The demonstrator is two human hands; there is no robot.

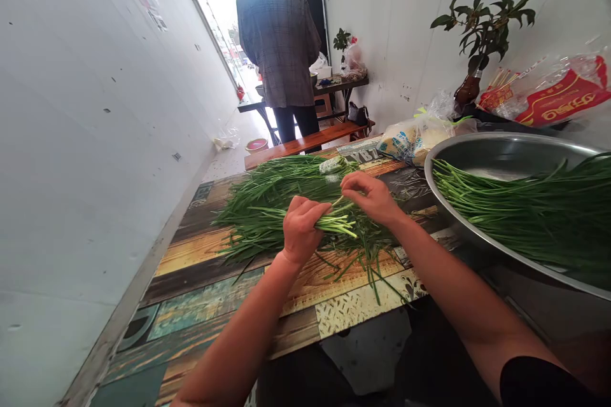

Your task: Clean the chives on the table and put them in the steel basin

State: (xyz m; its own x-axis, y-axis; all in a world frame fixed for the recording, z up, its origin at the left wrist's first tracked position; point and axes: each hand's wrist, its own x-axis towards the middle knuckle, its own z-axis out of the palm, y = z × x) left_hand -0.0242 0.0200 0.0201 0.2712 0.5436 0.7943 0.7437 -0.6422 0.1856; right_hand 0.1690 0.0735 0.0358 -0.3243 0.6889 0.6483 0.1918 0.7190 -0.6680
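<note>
My left hand (pixel 304 229) is wrapped round a small bunch of garlic chives (pixel 337 224), the pale cut ends sticking out to the right and the green leaves trailing left. Close by on the right, my right hand (pixel 370 196) pinches the pale end of a single chive stalk that angles up out of the bunch. Behind both hands lies a larger pile of garlic chives (pixel 272 179), with a pale wrapped band (pixel 330 165) around part of it. Loose leaf scraps (pixel 372 261) are scattered under and in front of my right hand.
A big metal basin (pixel 477 141) with more chives stands at the right. Behind it are plastic bags (pixel 410 138), a red package (pixel 563 98) and a potted plant (pixel 470 86). A person (pixel 281 44) stands beyond the bench (pixel 310 143), facing away. The patterned table (pixel 205 302) runs along a wall.
</note>
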